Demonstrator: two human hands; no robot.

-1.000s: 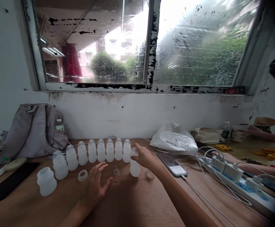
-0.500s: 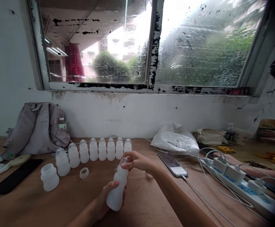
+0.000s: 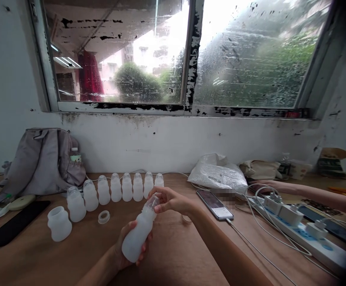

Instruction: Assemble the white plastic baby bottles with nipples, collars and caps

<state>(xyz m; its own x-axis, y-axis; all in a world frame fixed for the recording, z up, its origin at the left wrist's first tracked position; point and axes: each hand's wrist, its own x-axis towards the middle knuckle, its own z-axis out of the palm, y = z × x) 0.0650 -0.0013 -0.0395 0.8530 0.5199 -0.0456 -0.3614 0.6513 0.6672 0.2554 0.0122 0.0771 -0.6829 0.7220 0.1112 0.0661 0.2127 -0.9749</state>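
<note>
I'm holding a bottle [image 3: 136, 238] tilted, left hand [image 3: 118, 245] fingers wrapping its body, right hand [image 3: 174, 200] fingers pinching its clear cap [image 3: 152, 201]. Probably working the cap; direction unclear.

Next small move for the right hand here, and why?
Probably ease the clear cap off along the bottle's tilted axis, not straight up. The right hand has its fingers on the cap, while the left hand grips the body of the bottle, which should steady it against the pull.
</note>
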